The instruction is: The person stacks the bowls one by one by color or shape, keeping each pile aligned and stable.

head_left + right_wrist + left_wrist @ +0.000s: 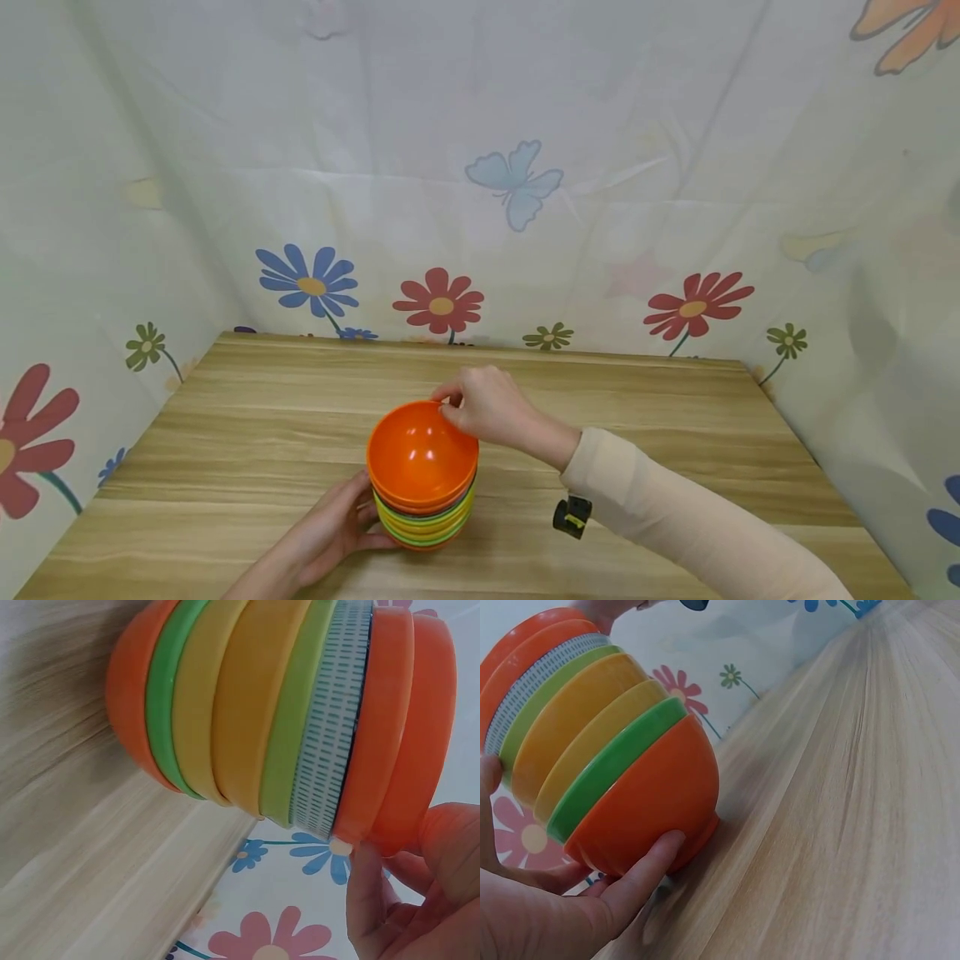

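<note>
A stack of nested bowls stands on the wooden table, with an orange bowl (422,454) on top, its glossy inside facing up. Below it, the right wrist view shows a second orange bowl (379,724), a white bowl with green dashes (330,720), then lime, yellow and green bowls (171,697). At the bottom is another orange bowl (656,795). My left hand (341,527) holds the stack low on its left side, thumb against the bottom bowl. My right hand (495,408) pinches the top bowl's rim at the far right; that bowl still sits in the stack.
The wood-grain table (637,500) extends around the stack. A pale cloth (600,100) printed with flowers and butterflies hangs behind and at both sides. A small black device (572,517) is strapped at the right sleeve.
</note>
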Demonstrator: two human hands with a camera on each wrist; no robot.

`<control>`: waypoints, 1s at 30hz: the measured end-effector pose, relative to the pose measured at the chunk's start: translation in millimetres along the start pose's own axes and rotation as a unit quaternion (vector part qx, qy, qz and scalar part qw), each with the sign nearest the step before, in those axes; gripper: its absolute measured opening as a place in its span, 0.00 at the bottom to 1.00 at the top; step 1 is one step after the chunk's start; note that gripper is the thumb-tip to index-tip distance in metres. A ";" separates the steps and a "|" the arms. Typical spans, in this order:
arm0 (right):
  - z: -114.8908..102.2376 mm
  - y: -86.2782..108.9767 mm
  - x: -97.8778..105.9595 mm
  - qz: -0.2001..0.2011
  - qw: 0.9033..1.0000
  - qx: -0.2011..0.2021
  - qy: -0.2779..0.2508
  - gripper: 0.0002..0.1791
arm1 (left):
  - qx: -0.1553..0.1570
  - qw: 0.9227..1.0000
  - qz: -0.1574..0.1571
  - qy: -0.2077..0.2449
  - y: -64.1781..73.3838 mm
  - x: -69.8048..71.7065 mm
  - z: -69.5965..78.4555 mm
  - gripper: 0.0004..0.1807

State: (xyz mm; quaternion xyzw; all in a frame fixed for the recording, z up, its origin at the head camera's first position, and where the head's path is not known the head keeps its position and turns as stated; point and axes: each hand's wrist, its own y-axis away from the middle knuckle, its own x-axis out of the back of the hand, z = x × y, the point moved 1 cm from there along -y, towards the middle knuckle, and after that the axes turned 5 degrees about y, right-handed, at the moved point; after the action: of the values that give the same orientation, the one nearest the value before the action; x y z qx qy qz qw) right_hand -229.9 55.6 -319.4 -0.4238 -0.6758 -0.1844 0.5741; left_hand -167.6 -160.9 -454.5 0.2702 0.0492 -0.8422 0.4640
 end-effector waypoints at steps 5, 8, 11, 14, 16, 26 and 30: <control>1.1 4.3 -1.7 0.015 1.000 0.008 -0.019 0.09 | -0.008 1.000 -0.015 -0.013 1.6 1.6 0.5 0.23; 4.2 6.8 -4.3 0.025 0.999 0.010 -0.033 0.09 | -0.016 0.999 -0.013 -0.034 2.7 3.0 0.6 0.22; 7.7 9.4 -7.8 0.032 0.998 0.010 -0.046 0.09 | -0.017 0.998 0.000 -0.059 3.1 5.1 0.4 0.24; 11.3 11.9 -11.0 0.038 0.997 0.012 -0.059 0.09 | -0.025 0.997 0.003 -0.078 2.6 7.4 -0.2 0.29; 13.6 13.5 -12.5 0.044 0.997 0.015 -0.068 0.09 | -0.030 0.996 0.003 -0.082 1.3 9.1 0.4 0.31; 26.0 22.1 -18.1 0.069 0.993 0.019 -0.095 0.09 | -0.044 0.989 0.049 -0.131 -8.0 16.4 19.9 0.32; 32.7 27.6 -21.3 0.079 0.993 0.028 -0.080 0.08 | -0.043 0.980 0.078 -0.179 -15.2 16.2 32.8 0.33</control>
State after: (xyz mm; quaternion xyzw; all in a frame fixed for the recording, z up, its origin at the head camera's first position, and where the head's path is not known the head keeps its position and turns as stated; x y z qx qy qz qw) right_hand -228.9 87.7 -354.7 -0.4733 -0.6889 -0.0851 0.5424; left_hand -200.2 -175.5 -437.2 0.0979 -0.0194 -0.8350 0.5411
